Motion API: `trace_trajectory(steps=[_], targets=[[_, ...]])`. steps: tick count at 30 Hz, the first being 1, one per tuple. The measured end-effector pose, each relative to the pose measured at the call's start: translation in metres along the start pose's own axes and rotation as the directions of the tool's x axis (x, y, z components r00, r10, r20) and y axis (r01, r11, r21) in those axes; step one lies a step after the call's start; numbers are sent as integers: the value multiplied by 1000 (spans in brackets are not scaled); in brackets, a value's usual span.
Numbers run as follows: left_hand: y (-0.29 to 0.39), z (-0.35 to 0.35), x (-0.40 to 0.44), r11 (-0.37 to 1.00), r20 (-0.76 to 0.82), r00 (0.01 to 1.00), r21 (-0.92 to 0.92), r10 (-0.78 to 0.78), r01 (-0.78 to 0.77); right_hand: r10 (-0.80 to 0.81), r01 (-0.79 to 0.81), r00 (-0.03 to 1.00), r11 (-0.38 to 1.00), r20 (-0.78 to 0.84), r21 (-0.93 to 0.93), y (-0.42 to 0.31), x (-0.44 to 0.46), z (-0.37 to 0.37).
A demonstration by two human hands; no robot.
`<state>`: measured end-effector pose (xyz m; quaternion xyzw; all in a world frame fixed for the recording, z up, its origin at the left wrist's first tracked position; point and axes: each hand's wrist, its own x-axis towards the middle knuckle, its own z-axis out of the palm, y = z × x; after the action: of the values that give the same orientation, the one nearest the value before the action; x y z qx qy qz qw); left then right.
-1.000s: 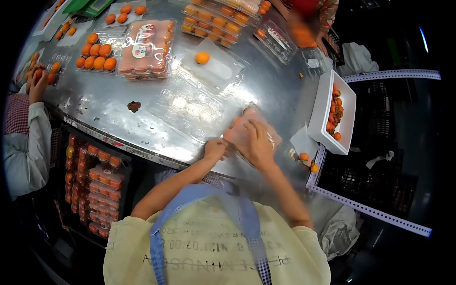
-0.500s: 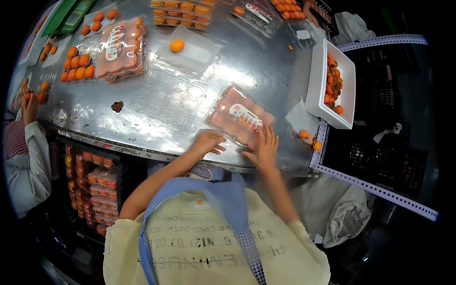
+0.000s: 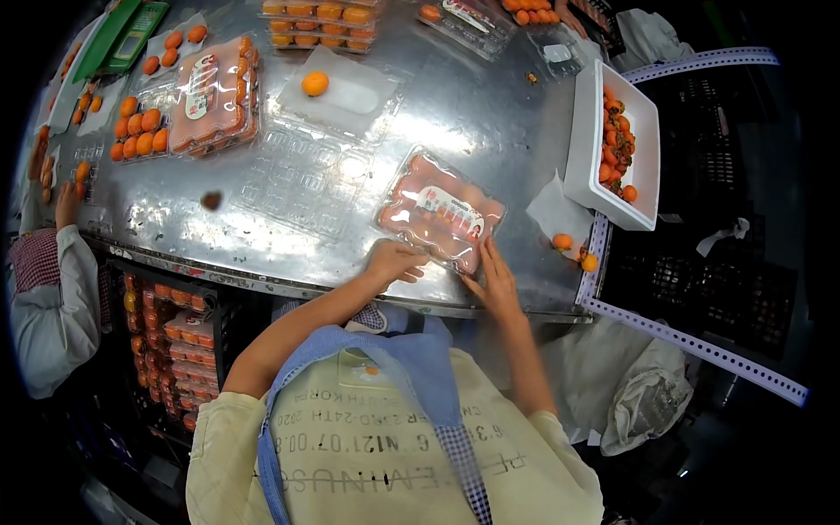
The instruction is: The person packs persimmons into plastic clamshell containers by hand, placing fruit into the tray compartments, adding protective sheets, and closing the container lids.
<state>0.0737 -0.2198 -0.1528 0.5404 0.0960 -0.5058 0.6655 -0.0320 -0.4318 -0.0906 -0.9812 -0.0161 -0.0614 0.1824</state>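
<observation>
- We are having the labelled box (image 3: 442, 210) of orange fruit lying flat and tilted askew on the metal table (image 3: 490, 114), just right of the view's middle; from it we are counting the clock.
- We are holding our right hand (image 3: 496, 278) at its 5 o'clock, thumb parted from the fingers, fingertips touching the box's lower right edge.
- We are holding our left hand (image 3: 398, 265) at 7 o'clock, loosely spread with fingers slightly bent, just beside the lower edge; whether it is touching, we cannot tell.
- At 9 o'clock we are seeing a clear plastic tray (image 3: 293, 179) lying on the table.
- Between 10 and 11, a single orange fruit (image 3: 315, 83) is sitting on a white sheet (image 3: 359, 96).
- At 10, a second labelled box (image 3: 210, 96) is standing beside loose rows of fruit (image 3: 140, 131).
- Towards 2, a white foam box (image 3: 584, 166) is holding more fruit.
- Between 3 and 4, two fruits (image 3: 563, 241) are lying near the table's edge.
- Far off at 9, a co-worker's hand (image 3: 67, 206) is reaching over the table.
</observation>
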Motion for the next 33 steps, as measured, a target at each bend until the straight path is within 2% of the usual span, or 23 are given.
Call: trace_trajectory(steps=[3,5,8,11,15,28,31,33], targets=[[-4,-1,2,998,13,998,-21,55,-54,-80,80,997,997,-12,-22,6,0,0],[-2,1,3,999,-10,1000,-20,26,-26,-105,105,994,994,-2,-38,8,-2,-1],[-7,0,8,999,-40,999,-20,-37,36,-66,61,997,991,-42,-118,-2,-3,7],[-9,1,13,1000,-39,999,-11,-17,17,-8,11,996,1000,-91,29,-9,3,1],[-11,2,14,998,-50,997,24,-57,58,-63,62,992,998,-112,-16,2,6,-12],[-16,2,15,1000,-93,996,-26,5,-7,65,-60,992,997,112,-41,18,10,-4],[-20,0,17,999,-91,996,-25,18,-20,26,-24,996,999,83,-25,8,13,-19],[-23,-2,20,999,-88,995,-15,39,-41,51,-43,997,991,56,-125,20,7,-13]])
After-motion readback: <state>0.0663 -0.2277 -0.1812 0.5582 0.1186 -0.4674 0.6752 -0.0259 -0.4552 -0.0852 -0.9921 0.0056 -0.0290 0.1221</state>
